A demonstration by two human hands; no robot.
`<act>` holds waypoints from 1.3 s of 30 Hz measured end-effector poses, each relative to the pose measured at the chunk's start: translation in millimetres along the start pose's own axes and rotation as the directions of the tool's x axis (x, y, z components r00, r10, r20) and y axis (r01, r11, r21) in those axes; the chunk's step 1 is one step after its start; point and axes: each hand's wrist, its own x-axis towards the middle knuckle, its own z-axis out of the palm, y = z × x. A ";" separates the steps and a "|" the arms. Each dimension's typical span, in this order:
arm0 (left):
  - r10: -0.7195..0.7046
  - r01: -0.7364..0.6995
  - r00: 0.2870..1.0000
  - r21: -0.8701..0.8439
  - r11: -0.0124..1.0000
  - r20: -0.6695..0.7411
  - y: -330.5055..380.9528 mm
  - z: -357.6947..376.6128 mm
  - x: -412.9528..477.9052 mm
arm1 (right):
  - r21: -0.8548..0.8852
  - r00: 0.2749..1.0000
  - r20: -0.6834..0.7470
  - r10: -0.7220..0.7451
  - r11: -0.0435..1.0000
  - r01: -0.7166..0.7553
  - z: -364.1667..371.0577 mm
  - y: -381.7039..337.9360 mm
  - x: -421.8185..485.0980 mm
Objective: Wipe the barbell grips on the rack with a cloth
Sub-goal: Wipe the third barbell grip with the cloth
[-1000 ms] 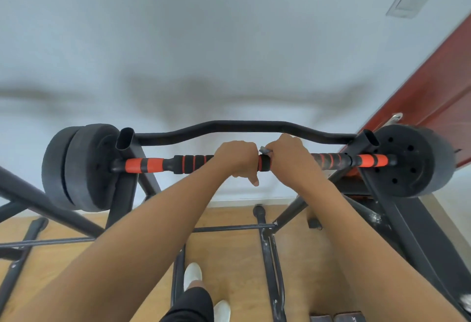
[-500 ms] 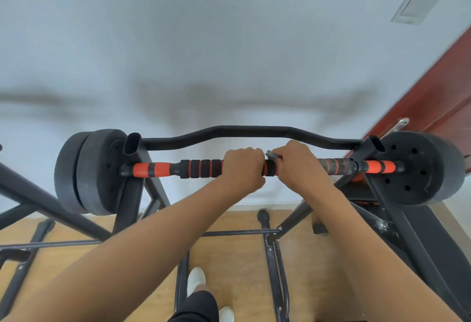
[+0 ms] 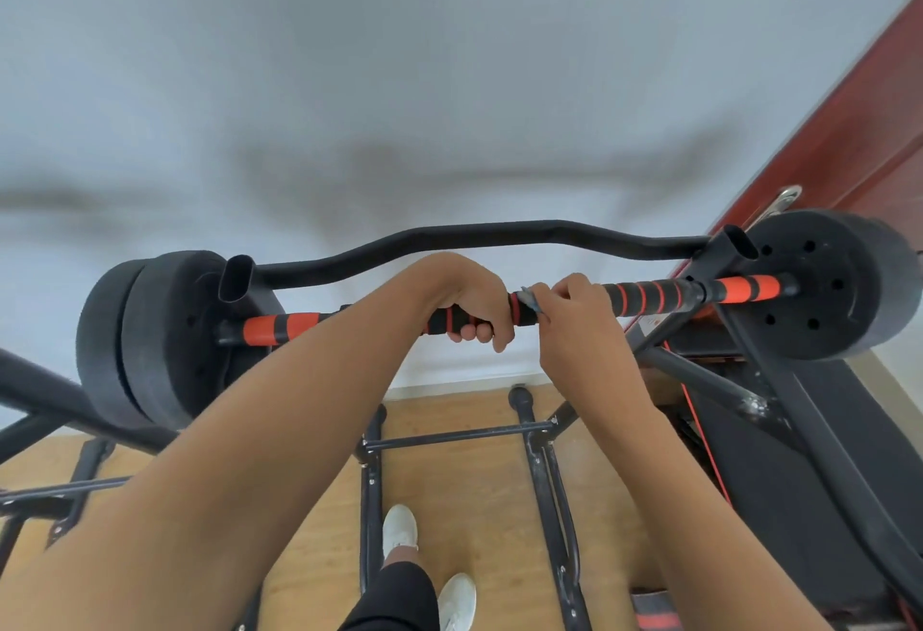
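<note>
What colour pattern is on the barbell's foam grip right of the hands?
Black foam grip with thin orange-red rings, clearest in the head view.

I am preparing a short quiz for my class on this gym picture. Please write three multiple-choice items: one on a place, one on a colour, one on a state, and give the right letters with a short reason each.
1. Where is the cloth?
A. on the floor
B. at the bar, by the right hand
C. over a weight plate

2. Which colours are the barbell grips?
A. black and orange
B. blue and white
C. all green

3. How is the left hand?
A. flat and open on the bar
B. hanging free beside the rack
C. curled round the grip

Answers:
1 B, a grey scrap shows against the bar at the right hand's fingers.
2 A, orange bands alternate with black foam.
3 C, the fingers wrap under the bar.
</note>
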 end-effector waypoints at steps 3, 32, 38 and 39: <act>0.080 -0.071 0.974 0.048 0.996 -0.211 -2.0 8.7 -1.0 | 0.058 1.000 0.004 -0.017 0.998 0.016 -8.0 1.7 -2.1; 0.363 0.198 0.556 0.543 0.816 -0.748 -31.4 65.7 -5.0 | 0.102 0.997 -0.076 0.028 0.995 -0.020 -1.1 1.0 5.4; 0.194 0.087 0.790 0.420 0.904 -0.582 -24.9 35.5 1.8 | 0.270 0.989 -0.120 0.082 0.962 -0.047 11.5 7.0 -8.9; 0.140 0.015 0.881 0.322 0.947 -0.452 -23.5 25.1 1.7 | 0.286 0.988 -0.124 0.096 0.956 -0.057 12.5 8.1 -10.4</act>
